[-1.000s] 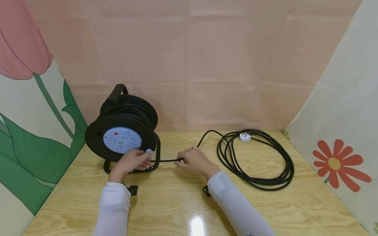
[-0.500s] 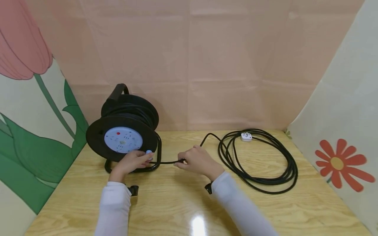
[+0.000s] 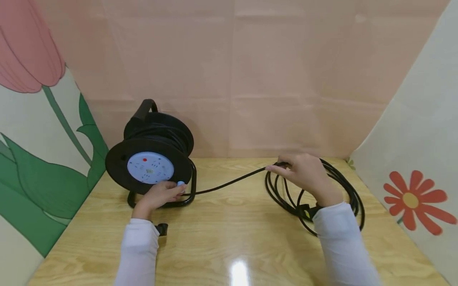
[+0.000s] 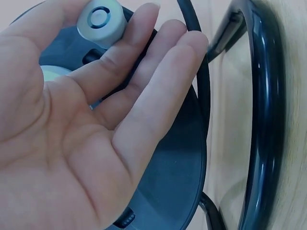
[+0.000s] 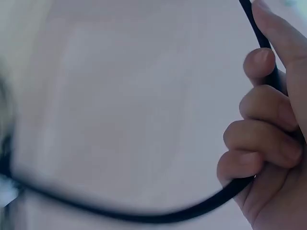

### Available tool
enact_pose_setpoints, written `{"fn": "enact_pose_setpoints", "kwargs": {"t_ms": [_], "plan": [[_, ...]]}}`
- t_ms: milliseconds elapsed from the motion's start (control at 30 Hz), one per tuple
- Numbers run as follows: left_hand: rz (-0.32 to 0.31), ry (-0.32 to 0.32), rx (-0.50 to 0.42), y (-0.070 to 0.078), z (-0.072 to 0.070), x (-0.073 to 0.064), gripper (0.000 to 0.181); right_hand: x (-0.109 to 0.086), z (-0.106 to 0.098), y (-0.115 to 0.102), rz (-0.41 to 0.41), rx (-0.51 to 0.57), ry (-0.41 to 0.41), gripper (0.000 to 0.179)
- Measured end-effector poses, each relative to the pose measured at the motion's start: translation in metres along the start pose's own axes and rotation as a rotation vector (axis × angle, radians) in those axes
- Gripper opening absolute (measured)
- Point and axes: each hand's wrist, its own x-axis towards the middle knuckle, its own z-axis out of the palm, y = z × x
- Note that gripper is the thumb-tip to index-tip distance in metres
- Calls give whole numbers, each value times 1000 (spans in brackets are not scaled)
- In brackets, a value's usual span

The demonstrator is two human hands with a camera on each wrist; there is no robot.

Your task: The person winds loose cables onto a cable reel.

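Note:
On the left of the table stands a black cable reel [image 3: 118,169] with a pale blue socket panel [image 3: 150,167] facing the front. My left hand [image 3: 159,198] pinches the reel's small pale blue knob [image 4: 101,21] between thumb and index finger, other fingers extended beside the flange. From the reel's lower right, a black cable [image 3: 230,183] runs up to my right hand [image 3: 304,172], which grips it above the coiled cable [image 3: 352,194]. In the right wrist view the fingers [image 5: 256,139] curl round the cable, and a slack loop hangs below. The white plug is hidden.
The reel's black tubular stand [image 4: 266,115] rests on the wooden table [image 3: 214,246]. A pink backdrop [image 3: 229,79] rises behind, and flower-printed panels [image 3: 411,139] flank both sides.
My right hand has moved right and slightly back, from mid-table to over the coil, still gripping cable. The cable span from the reel is longer and slanted. My left hand stays at the knob.

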Motion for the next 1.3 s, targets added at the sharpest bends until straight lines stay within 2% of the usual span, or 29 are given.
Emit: {"fn": "enact_pose_setpoints", "kwargs": {"t_ms": [200,300,367,467,600,667,767,867,933,1033,1133,1233,1300], "plan": [[-18,11,33,-4,-2,-2,43,-44,23,59,292,227,-189,46],[-29,9,40,-6,-3,-4,42,-63,33,75,376,341,-277,47],[-33,9,37,-8,-3,-4,41,-72,38,81,394,363,-326,47],[-36,5,35,-8,-3,-5,41,-77,34,82,381,301,-359,47],[-41,-3,15,-8,-3,-5,41,-66,8,73,295,52,-288,47],[-45,-7,3,-9,-3,-5,41,-57,-10,68,248,-45,-209,44],[-43,-20,-12,-10,-4,-5,41,-46,-32,68,168,-150,-27,36],[-50,-27,-32,-11,-5,-5,42,-45,-35,83,146,-216,113,37],[-58,-39,-45,-14,-5,-5,43,-52,-25,96,173,-232,88,41],[-68,-57,-42,-20,-5,-5,47,-69,-2,114,280,-217,-68,49],[-74,-59,-26,-28,-5,-4,50,-85,16,124,437,-176,-199,59],[-83,-42,-24,-35,-7,-3,50,-93,26,127,510,-151,-193,66],[-78,-41,-25,-37,-9,-4,51,-94,29,126,511,-117,-191,65]]}}
